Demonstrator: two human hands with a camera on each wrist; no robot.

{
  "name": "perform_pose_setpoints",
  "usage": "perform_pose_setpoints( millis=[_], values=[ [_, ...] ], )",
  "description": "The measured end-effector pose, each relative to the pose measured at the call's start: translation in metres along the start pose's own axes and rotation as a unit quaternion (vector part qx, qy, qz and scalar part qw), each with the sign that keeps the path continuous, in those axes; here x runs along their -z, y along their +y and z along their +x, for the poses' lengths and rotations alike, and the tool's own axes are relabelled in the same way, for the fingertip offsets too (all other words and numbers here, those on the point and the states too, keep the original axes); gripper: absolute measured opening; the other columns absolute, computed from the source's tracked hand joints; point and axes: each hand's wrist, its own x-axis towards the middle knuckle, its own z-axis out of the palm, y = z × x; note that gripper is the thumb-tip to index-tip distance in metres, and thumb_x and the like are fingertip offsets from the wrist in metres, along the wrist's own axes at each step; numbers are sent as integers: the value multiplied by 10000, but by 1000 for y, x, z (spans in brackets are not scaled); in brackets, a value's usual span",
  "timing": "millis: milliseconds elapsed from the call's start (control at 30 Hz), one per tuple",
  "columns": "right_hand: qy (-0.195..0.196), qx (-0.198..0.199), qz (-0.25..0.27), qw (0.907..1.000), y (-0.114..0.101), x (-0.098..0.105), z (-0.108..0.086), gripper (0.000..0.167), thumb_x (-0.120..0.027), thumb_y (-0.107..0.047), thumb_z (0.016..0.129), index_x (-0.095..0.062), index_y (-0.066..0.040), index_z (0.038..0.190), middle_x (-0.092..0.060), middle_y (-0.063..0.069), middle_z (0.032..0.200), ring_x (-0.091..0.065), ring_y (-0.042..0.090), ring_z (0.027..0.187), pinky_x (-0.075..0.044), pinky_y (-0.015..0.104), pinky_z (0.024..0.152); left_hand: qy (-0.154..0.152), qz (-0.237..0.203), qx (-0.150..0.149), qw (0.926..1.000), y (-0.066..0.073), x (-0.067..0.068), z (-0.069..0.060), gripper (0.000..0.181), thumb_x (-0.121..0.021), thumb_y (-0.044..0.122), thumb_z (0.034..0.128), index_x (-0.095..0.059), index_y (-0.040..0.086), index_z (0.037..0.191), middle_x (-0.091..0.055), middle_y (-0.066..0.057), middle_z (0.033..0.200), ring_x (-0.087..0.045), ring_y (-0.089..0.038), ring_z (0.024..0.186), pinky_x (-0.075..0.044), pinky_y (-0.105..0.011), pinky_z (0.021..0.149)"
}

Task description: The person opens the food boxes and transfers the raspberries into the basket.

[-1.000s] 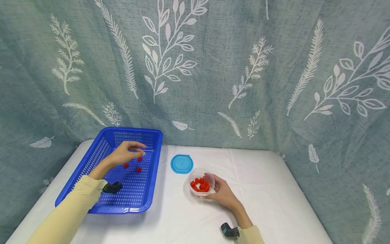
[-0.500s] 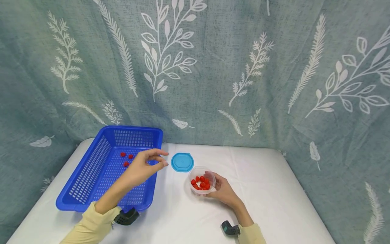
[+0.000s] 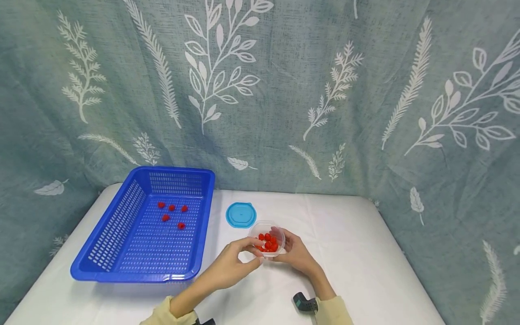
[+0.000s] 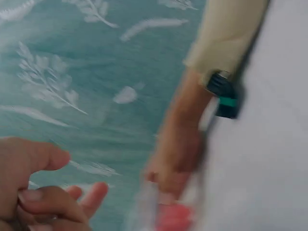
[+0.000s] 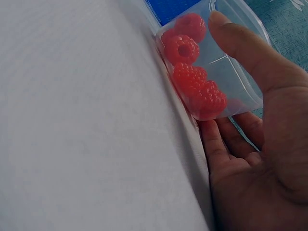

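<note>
White cloth-covered table (image 3: 365,271); grey-green curtain with white leaf prints (image 3: 284,67) behind. Clear plastic container (image 5: 219,67) of red raspberries (image 3: 270,245) stands right of blue rectangular plastic basket (image 3: 130,276); right hand (image 3: 298,255) grips its side. Versus half a second ago: left hand (image 3: 229,266) moved from basket's right edge to container's near-left rim, thumb and fingers parted, loosely bent; five raspberries in basket now uncovered. Left wrist view motion-blurred; pale-yellow left sleeve (image 3: 166,313) cut off at bottom.
</note>
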Motion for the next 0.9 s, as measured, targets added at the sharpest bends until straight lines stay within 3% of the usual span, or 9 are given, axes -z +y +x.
perform_pose_setpoints(
  millis=[67, 133, 233, 300, 433, 633, 900],
  values=[
    [16, 52, -26, 10000, 1, 1, 0, 822, -865, -64, 777, -466, -46, 1496, -527, 168, 1497, -439, 334, 1435, -373, 225, 1105, 213, 184, -29, 9996, -13, -10, 10, 358, -668, 212, 963, -648, 55, 1284, -719, -4, 1054, -632, -212, 1098, -548, -415, 895],
    [36, 57, -15, 10000, 1, 2, 0, 820, -867, -62, 774, -472, -47, 1492, -529, 165, 1496, -443, 330, 1433, -374, 216, 1103, 471, 502, -128, 9975, -25, -18, 20, 352, -660, 194, 968, -649, 52, 1290, -724, 0, 1041, -645, -236, 1107, -510, -472, 949],
    [14, 32, 22, 10000, 0, 2, 0, 824, -870, -58, 772, -470, -38, 1492, -526, 169, 1497, -443, 336, 1432, -376, 208, 1100, 822, 1050, -249, 9908, -39, -22, 35, 315, -645, 150, 972, -660, 50, 1271, -738, -27, 1018, -669, -252, 1033, -515, -438, 905],
    [-12, 9, 73, 10000, -1, 1, -1, 819, -867, -53, 778, -467, -29, 1491, -522, 171, 1499, -440, 344, 1433, -376, 209, 1101, 892, 1396, -260, 9858, -44, -21, 44, 295, -639, 136, 971, -673, 49, 1250, -743, -40, 1000, -671, -248, 950, -523, -377, 823],
    [-60, -1, 138, 9999, -3, 0, -2, 808, -856, -47, 789, -461, -20, 1493, -521, 184, 1497, -437, 357, 1432, -371, 245, 1118, 621, 1798, -98, 9817, -49, -19, 58, 264, -626, 127, 957, -711, 33, 1189, -751, -34, 983, -659, -202, 866, -528, -306, 752],
    [-82, 51, 188, 9998, -5, -1, -2, 800, -850, -25, 786, -466, -19, 1488, -503, 183, 1512, -429, 357, 1438, -364, 284, 1129, 90, 2088, 42, 9779, -52, -20, 66, 203, -659, 132, 947, -747, 36, 1103, -753, -37, 1002, -672, -174, 890, -570, -377, 835],
    [-95, 122, 133, 9998, -4, 0, -2, 812, -853, -22, 780, -461, -23, 1491, -513, 179, 1505, -431, 349, 1438, -359, 264, 1132, -227, 1687, 446, 9844, -47, -21, 74, 242, -599, -48, 903, -720, -49, 1113, -731, -149, 1077, -647, -244, 961, -551, -463, 929]
  ],
)
